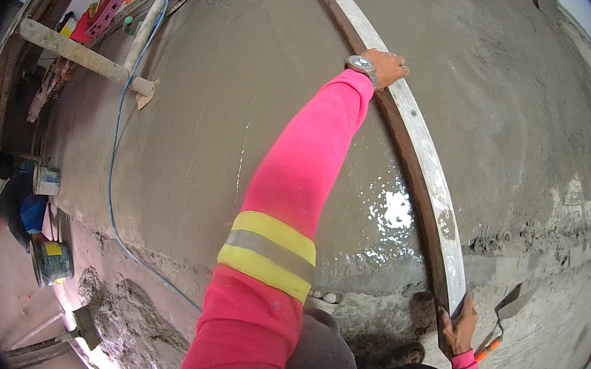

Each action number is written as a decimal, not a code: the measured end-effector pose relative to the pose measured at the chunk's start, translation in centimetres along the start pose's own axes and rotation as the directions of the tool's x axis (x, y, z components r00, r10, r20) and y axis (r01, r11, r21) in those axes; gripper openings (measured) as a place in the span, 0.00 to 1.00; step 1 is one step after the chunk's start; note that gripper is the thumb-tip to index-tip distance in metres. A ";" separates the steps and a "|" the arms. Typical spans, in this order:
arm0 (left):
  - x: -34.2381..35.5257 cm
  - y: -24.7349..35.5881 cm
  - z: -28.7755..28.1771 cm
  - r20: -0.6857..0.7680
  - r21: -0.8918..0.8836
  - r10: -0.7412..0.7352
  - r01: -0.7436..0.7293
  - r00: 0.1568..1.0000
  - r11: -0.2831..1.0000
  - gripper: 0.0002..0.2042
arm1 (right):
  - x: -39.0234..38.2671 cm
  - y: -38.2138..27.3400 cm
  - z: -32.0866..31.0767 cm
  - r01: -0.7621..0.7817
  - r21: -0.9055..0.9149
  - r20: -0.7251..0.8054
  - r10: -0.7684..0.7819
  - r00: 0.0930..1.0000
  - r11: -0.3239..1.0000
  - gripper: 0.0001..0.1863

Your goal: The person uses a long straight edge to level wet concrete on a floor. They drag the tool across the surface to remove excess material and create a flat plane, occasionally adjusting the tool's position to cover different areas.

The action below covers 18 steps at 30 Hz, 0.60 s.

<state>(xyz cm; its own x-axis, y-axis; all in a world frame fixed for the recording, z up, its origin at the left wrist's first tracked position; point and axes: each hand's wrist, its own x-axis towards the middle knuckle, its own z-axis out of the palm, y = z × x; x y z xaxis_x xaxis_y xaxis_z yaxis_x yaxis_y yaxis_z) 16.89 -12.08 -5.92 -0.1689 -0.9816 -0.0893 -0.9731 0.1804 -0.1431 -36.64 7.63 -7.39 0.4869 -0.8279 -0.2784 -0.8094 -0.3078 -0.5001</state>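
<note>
Head view: one long straightedge [424, 163], pale upper face, brown side, running from top centre to lower right of the frame, laid over wet grey mortar [201, 115]. Left hand [389, 70], upper centre, wearing a metal wristwatch [360, 63]: fingers curled over the straightedge, thumb placement unclear. Right hand [461, 326], lower right: gripping the straightedge's near end. One pointing trowel [513, 305], orange handle, just beside the right hand. One blue hose [113, 164], left of centre, crossing the mortar. One dark bucket [51, 264], lower left, near a crouching person [17, 200].
</note>
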 end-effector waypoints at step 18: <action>-3.9 2.1 1.1 -0.075 -0.048 -0.119 0.116 0.990 0.992 0.13 | -0.5 1.8 -1.3 0.128 -0.032 0.024 -0.127 0.992 0.991 0.41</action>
<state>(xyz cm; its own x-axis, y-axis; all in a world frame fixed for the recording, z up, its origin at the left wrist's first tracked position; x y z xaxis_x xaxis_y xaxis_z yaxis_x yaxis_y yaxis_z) 15.73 -7.81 -6.97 -0.0627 -0.9980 0.0024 -0.9925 0.0621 -0.1049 -38.76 6.88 -7.03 0.5937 -0.7704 -0.2324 -0.7506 -0.4262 -0.5049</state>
